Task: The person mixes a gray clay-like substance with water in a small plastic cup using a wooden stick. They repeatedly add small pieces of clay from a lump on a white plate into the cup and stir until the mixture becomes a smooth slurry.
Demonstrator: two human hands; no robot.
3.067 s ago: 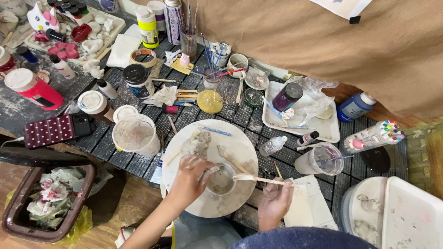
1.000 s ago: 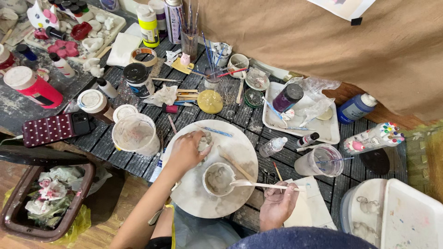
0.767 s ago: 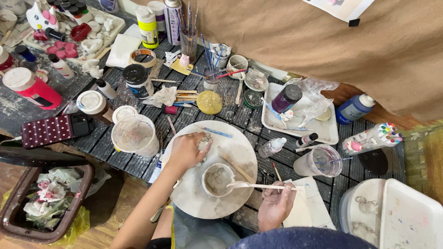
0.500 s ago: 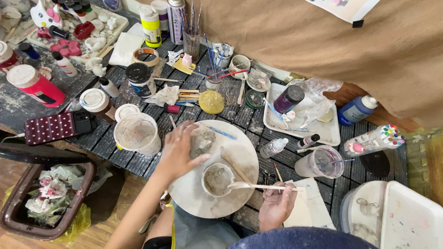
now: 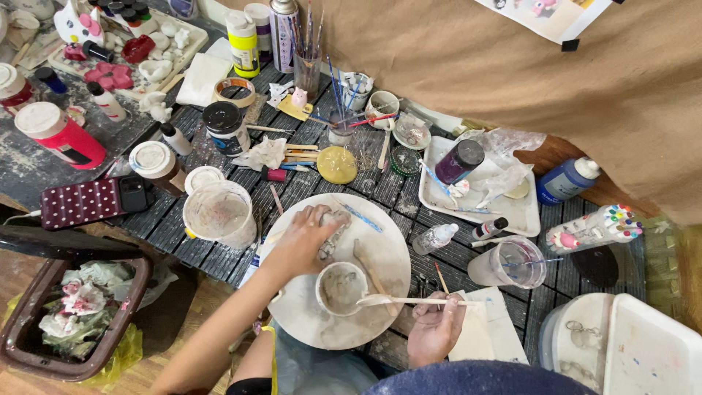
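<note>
A round white board (image 5: 384,238) smeared with plaster lies on the dark slatted table in front of me. My left hand (image 5: 303,241) rests on a grey lump of clay or plaster (image 5: 335,232) at the board's upper left, fingers closed over it. A small white cup (image 5: 341,287) of grey mix stands on the board near me. My right hand (image 5: 433,329) grips a thin wooden stick (image 5: 417,301) whose tip lies across the cup's rim. A wooden tool (image 5: 373,271) lies on the board beside the cup.
A large plastic cup (image 5: 217,213) stands left of the board, a clear cup of water (image 5: 507,262) to the right. Behind are paint bottles, brushes in a jar (image 5: 308,69), a white tray (image 5: 482,192) and a polka-dot phone case (image 5: 93,201). A bin (image 5: 66,314) sits lower left.
My left hand moved from the small cup up to the grey lump on the board and has stayed there. The right hand keeps the stick on the cup.
</note>
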